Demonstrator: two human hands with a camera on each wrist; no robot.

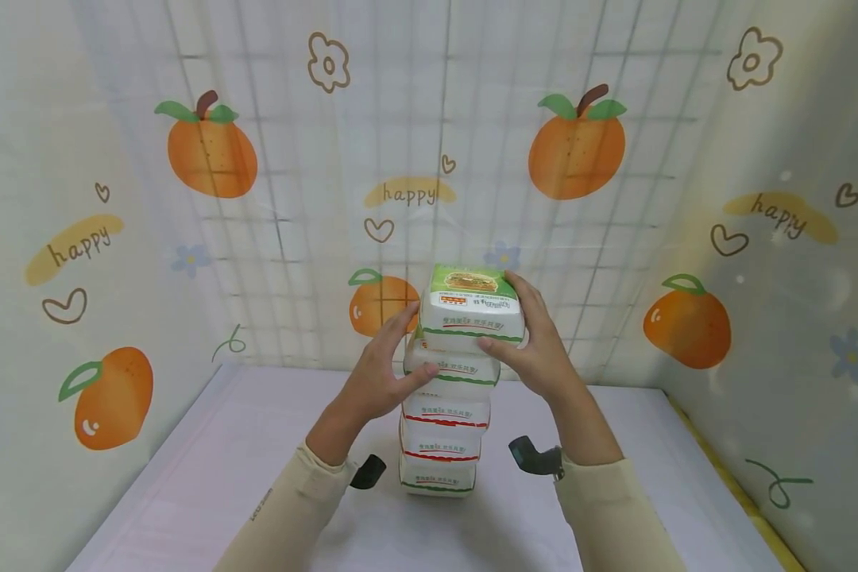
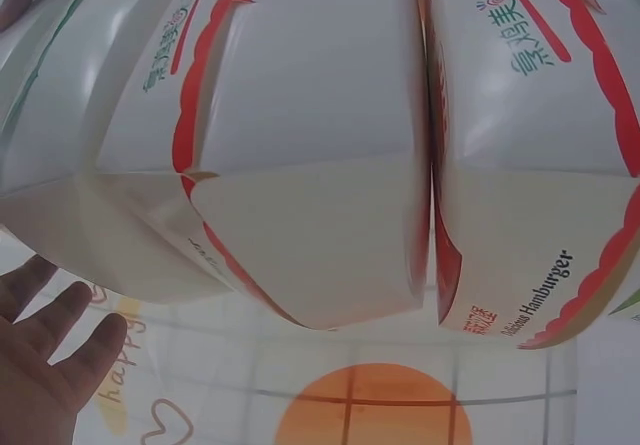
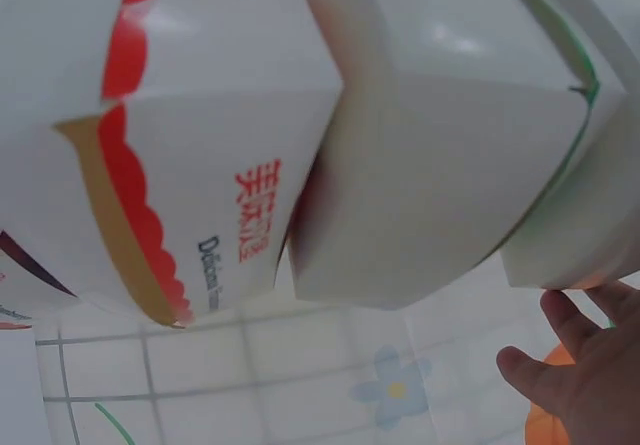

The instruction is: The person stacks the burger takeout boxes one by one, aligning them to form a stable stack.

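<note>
Several white paper burger boxes stand in one tall, slightly uneven stack. The top box (image 1: 472, 318) has a green lid with a burger picture and juts out to the right. Beneath it is another green-edged box (image 1: 468, 369), then red-edged boxes (image 1: 446, 413) and a green-edged bottom box (image 1: 438, 479). My right hand (image 1: 543, 349) holds the top box at its right corner, thumb on the front face, fingers along the side. My left hand (image 1: 386, 365) spreads along the stack's left side, its thumb at the second box; the left wrist view shows its fingers (image 2: 90, 350) extended and apart.
The stack stands on a white table (image 1: 272, 429) with a pale curtain (image 1: 300, 238) printed with oranges behind it. A grid shows through the curtain. Dark camera mounts (image 1: 532, 457) stick out from both wrists near the stack's lower part.
</note>
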